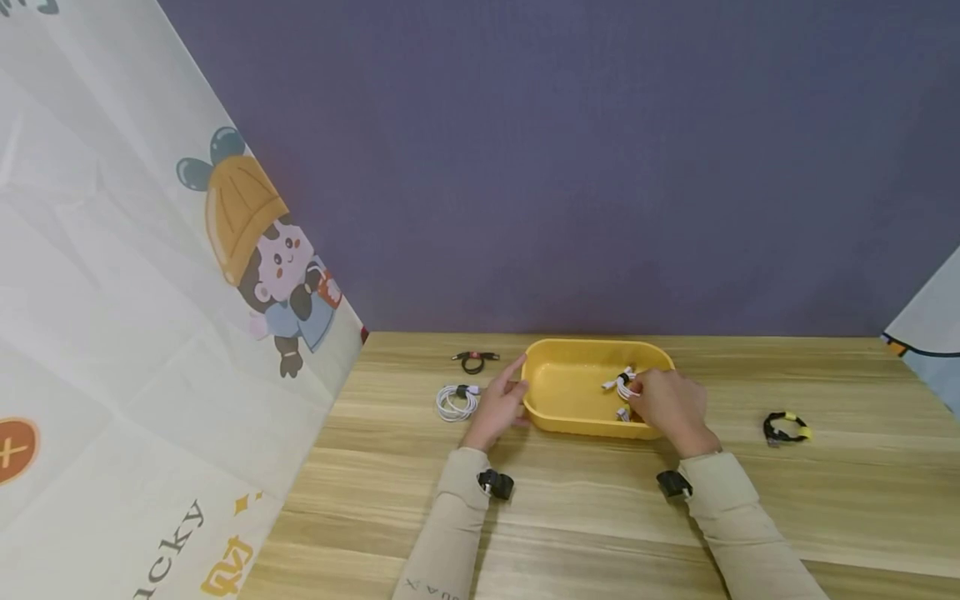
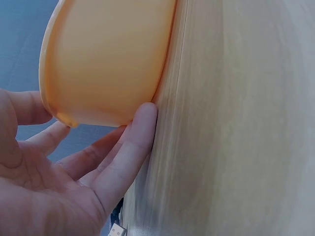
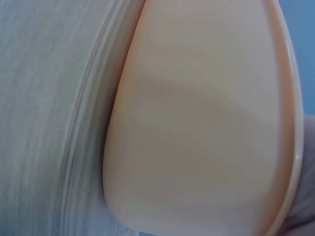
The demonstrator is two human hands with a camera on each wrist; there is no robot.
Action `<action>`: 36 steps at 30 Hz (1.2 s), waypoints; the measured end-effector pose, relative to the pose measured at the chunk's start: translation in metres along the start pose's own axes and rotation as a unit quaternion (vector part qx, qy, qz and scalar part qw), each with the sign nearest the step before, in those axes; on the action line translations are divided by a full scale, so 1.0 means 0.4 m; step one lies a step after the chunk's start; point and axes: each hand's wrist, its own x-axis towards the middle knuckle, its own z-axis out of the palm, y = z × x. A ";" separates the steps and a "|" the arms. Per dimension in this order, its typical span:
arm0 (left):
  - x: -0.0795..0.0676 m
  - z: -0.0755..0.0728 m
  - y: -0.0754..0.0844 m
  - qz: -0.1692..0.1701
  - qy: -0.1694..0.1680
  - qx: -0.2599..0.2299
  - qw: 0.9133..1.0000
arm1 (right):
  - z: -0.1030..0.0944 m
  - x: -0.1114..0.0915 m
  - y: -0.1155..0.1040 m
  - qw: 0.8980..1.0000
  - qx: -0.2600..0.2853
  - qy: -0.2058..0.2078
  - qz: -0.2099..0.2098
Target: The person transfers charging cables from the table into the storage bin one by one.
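Note:
A yellow plastic basin (image 1: 577, 429) stands on the wooden table. At its left end my left hand (image 1: 497, 408) touches the outer wall with spread fingers; the left wrist view shows those fingers (image 2: 142, 120) against the wall near the tabletop. My right hand (image 1: 671, 408) reaches over the basin's right end and pinches a white coiled cable (image 1: 623, 383) with a black tie inside it. Just below lies a small white plug (image 1: 622, 413), partly hidden by that hand. The right wrist view shows mainly the basin's outer wall (image 3: 197, 123), with the fingertips out of sight.
Left of the basin lie a short black cable (image 1: 473, 361) and a coiled white cable (image 1: 456, 403). A black cable with yellow ties (image 1: 786, 428) rests to the right. Behind the wooden table (image 1: 577, 533) rises a dark blue panel (image 1: 600, 167).

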 end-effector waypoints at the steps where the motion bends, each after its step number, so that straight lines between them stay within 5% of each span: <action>1: -0.001 0.000 0.000 0.000 0.000 0.000 1.000 | 0.000 0.000 0.000 1.000 -0.001 -0.002 0.000; 21: -0.002 0.000 -0.002 0.008 0.003 -0.002 1.000 | -0.010 -0.007 -0.005 0.999 0.002 0.002 -0.035; 36: -0.004 0.001 0.003 0.002 0.007 0.003 1.000 | -0.007 0.001 -0.006 1.000 -0.013 -0.008 -0.017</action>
